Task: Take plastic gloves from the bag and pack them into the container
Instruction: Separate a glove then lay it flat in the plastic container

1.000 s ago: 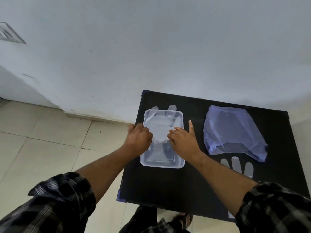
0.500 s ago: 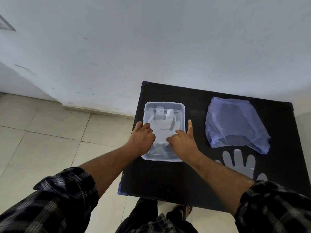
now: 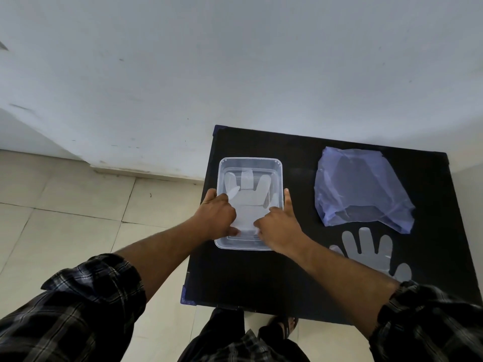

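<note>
A clear rectangular plastic container stands on the left half of the black table. A see-through plastic glove lies inside it, fingers pointing away from me. My left hand and my right hand both rest in the container's near half, their fingertips pinching the glove's cuff end. My right index finger points up along the container's right rim. A crumpled blue plastic bag lies to the right, and a second clear glove lies flat in front of it.
The table stands against a white wall. Its left edge drops to a tiled floor. My legs and one foot show under the near edge.
The glove, which overhung the container's far rim, now lies fully inside. Both hands have drawn back toward the near end of the container.
</note>
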